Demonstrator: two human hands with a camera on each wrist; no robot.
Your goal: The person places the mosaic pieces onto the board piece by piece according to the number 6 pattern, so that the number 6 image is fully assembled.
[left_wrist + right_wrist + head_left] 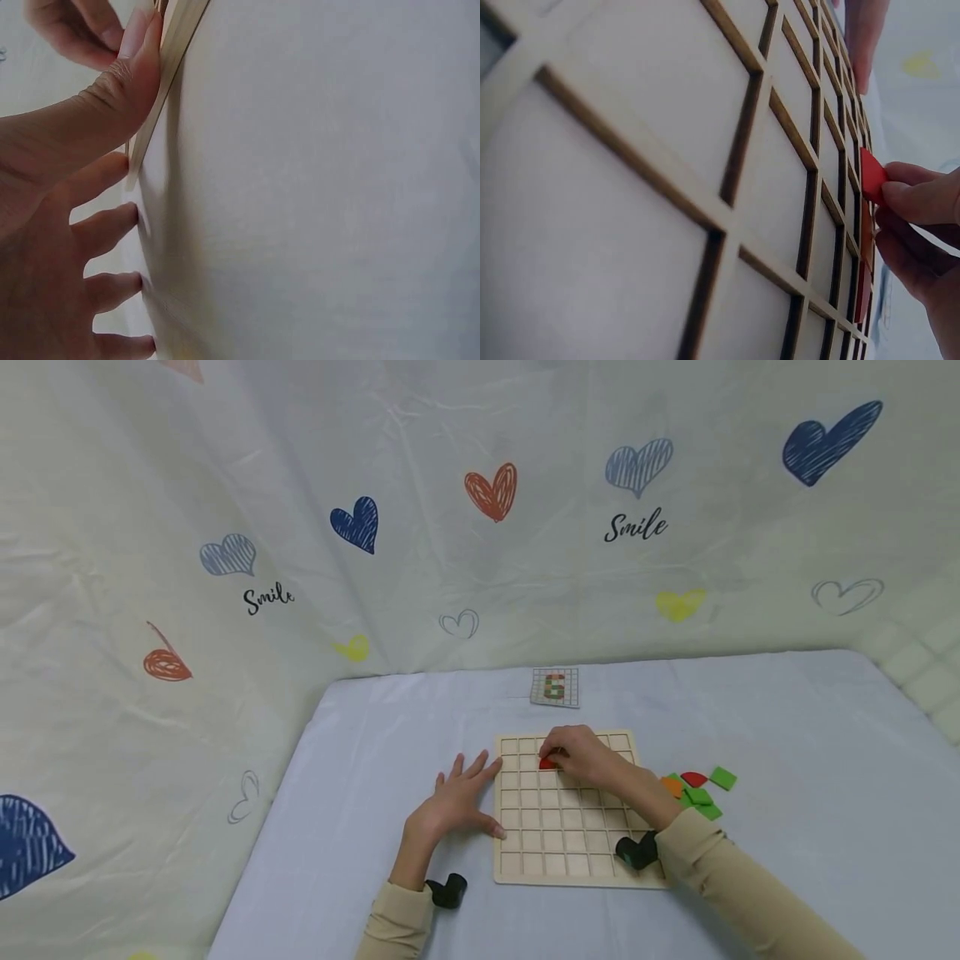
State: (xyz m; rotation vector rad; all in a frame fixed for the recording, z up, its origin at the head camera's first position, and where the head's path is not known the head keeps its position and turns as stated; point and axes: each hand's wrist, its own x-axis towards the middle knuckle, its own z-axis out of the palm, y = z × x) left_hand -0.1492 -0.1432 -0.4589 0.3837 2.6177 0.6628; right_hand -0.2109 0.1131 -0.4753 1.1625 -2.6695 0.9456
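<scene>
A wooden grid board (525, 843) lies flat on the table. My right hand (588, 758) pinches a red tile (871, 176) with a curved edge over the board's upper rows, its fingertips against the grid. Right beside that tile, in the right wrist view, an orange tile (866, 231) and another red tile (864, 292) sit in the grid. My left hand (453, 806) has its fingers spread at the board's left side; thumb and fingertips touch the wooden edge (176, 56) or stand just beside it.
To the right of the board lies a loose pile of green tiles (699, 796), with an orange tile (672, 787) and a red tile (693, 779). Behind the board is a small pattern card (555, 687) showing a coloured figure on a grid. A white cloth (390, 735) covers the table.
</scene>
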